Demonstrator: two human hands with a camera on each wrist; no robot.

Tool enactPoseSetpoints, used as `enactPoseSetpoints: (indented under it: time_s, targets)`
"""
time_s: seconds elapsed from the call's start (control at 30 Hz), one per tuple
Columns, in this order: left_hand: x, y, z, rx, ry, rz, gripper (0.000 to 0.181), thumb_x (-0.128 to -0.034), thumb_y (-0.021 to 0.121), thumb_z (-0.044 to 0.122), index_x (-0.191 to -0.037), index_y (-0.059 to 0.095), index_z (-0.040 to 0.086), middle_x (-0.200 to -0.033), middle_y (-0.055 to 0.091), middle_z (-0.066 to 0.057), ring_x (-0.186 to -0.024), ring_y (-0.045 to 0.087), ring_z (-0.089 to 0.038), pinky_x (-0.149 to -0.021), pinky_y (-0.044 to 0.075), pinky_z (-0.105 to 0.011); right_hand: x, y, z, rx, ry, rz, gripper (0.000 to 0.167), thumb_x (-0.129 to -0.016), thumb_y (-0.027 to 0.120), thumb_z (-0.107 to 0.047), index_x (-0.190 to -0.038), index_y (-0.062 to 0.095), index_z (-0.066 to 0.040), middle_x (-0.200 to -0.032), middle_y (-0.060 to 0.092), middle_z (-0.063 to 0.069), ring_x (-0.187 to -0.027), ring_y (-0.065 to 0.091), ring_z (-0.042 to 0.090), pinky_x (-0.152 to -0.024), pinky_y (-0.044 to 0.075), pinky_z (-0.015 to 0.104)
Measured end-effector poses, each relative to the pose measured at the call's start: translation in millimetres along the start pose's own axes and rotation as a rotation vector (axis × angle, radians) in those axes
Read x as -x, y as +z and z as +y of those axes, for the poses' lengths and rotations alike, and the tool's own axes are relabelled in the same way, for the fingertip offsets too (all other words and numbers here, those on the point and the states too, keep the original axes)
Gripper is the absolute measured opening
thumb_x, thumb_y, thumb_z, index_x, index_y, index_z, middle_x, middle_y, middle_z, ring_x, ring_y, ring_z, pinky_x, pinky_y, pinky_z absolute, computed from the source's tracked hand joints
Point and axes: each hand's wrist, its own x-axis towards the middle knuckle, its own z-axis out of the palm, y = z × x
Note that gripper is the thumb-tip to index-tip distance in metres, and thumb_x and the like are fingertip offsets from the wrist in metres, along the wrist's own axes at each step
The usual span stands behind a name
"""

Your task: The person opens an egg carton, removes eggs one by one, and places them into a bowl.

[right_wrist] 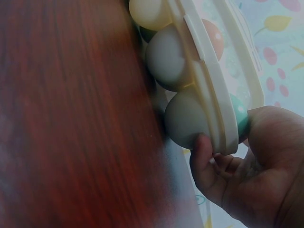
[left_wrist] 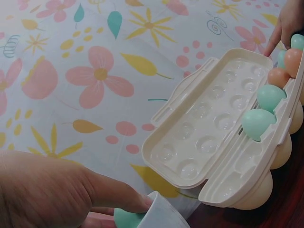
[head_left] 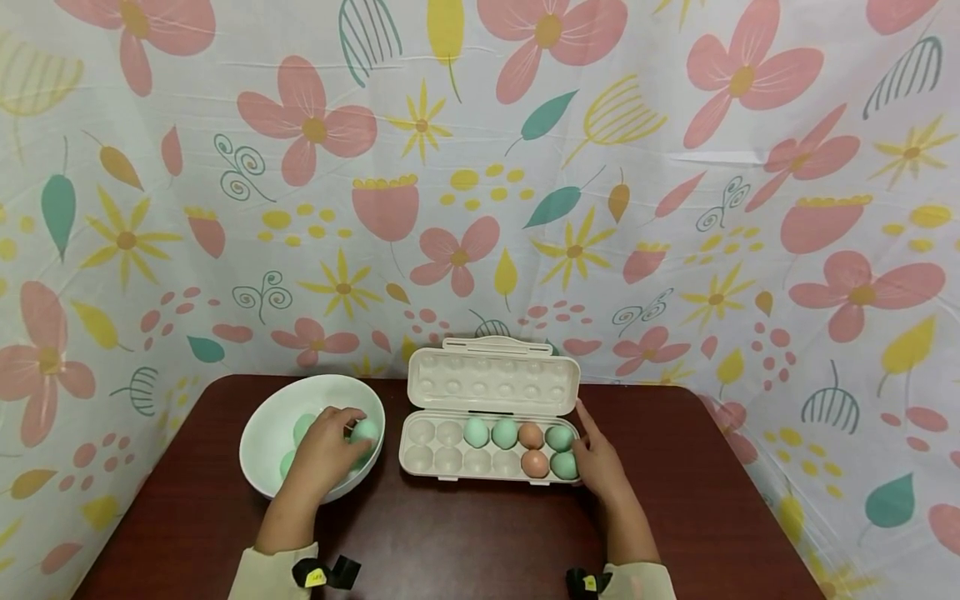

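Over the white bowl (head_left: pixel 253 454) on the left, my left hand (head_left: pixel 322 454) pinches a pale green egg (head_left: pixel 365 430) between thumb and fingers, close to the bowl's right wall. More green eggs (head_left: pixel 303 427) lie in the bowl, partly behind the hand. A cream egg carton (head_left: pixel 480 476) stands with its lid (head_left: pixel 493 383) raised. Two brown eggs (head_left: pixel 535 463) and several green ones (head_left: pixel 505 432) fill its right part; the left pockets hold none. My right hand (head_left: pixel 602 467) grips the carton's right end, fingers curled against its edge in the right wrist view.
Both containers stand on a dark reddish-brown table (head_left: pixel 465 542). Behind and beside it hangs a white cloth (head_left: pixel 480 167) printed with flowers and leaves. The bowl and the carton are a short gap apart.
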Motion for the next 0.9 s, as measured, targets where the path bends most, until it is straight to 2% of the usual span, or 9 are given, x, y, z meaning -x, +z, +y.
enactPoseSetpoints:
  time_s: [0.17,0.57,0.9]
  targets:
    - [0.0,1.5,-1.6,-0.012,0.002,-0.011,0.042,-0.0848,0.077,0.015,-0.123,0.067,0.001,-0.117,0.062,-0.021,-0.105,0.064,-0.034,-0.091,0.054,-0.050,0.5,0,0,-0.006,0.000,0.003,0.068,-0.101,0.044,-0.014,-0.160,0.023,-0.039,-0.084,0.054,0.009,-0.061,0.055,0.020,-0.053,0.054,0.033]
    - [-2.0,9.8,-9.1,-0.061,0.048,-0.002,0.037,-0.0808,0.076,0.009,-0.116,0.069,0.001,-0.109,0.064,-0.019,-0.104,0.065,-0.035,-0.094,0.052,-0.050,2.5,1,-2,0.000,-0.003,0.018,0.068,-0.100,0.044,-0.012,-0.161,0.025,-0.037,-0.083,0.055,0.009,-0.060,0.054,0.019,-0.052,0.053,0.032]
    - [-3.5,16.0,-14.7,-0.147,0.106,0.003,0.033,-0.0782,0.075,0.003,-0.111,0.071,0.001,-0.108,0.065,-0.020,-0.102,0.064,-0.039,-0.093,0.052,-0.052,1.3,0,0,0.012,-0.016,0.018,0.068,-0.100,0.045,-0.013,-0.161,0.025,-0.035,-0.083,0.054,0.009,-0.059,0.054,0.020,-0.052,0.052,0.033]
